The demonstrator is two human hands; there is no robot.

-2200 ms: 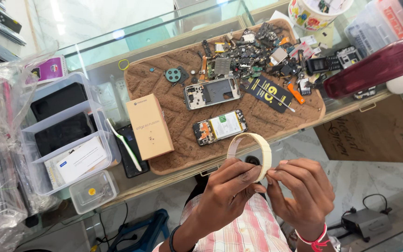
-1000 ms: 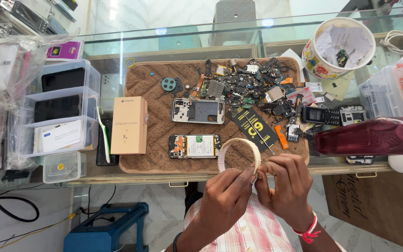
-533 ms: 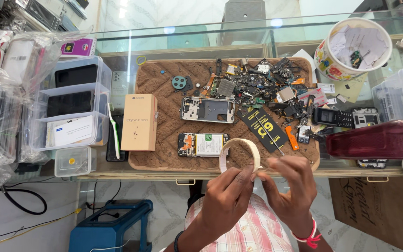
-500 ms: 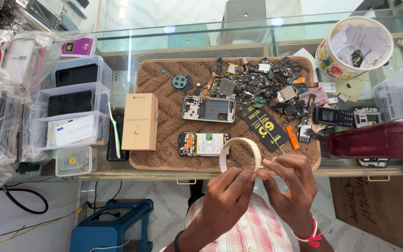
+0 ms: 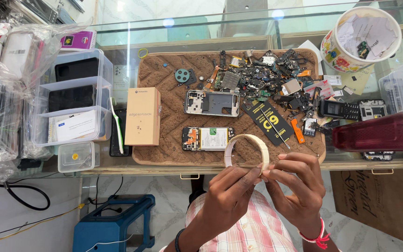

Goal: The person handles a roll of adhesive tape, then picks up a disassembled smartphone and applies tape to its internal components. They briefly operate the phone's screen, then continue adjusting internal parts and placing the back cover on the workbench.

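Both my hands hold a roll of pale tape [image 5: 247,148] upright just in front of the counter edge. My left hand [image 5: 229,196] grips its lower rim, and my right hand [image 5: 297,184] pinches the rim at the lower right with fingertips. Beyond the roll, on a brown woven mat [image 5: 164,74], lie an opened phone with its battery showing [image 5: 207,138] and a bare phone frame [image 5: 211,102]. A tan phone box [image 5: 142,116] lies at the mat's left side.
A heap of small phone parts [image 5: 267,77] covers the mat's far right. Clear plastic bins [image 5: 73,100] stack at left, a paper cup [image 5: 361,37] at far right, a dark red case [image 5: 381,131] right. A blue stool [image 5: 115,221] stands below.
The view has tilted and steadied over the counter. My hands stay on the tape roll, fingers shifting along its lower rim.
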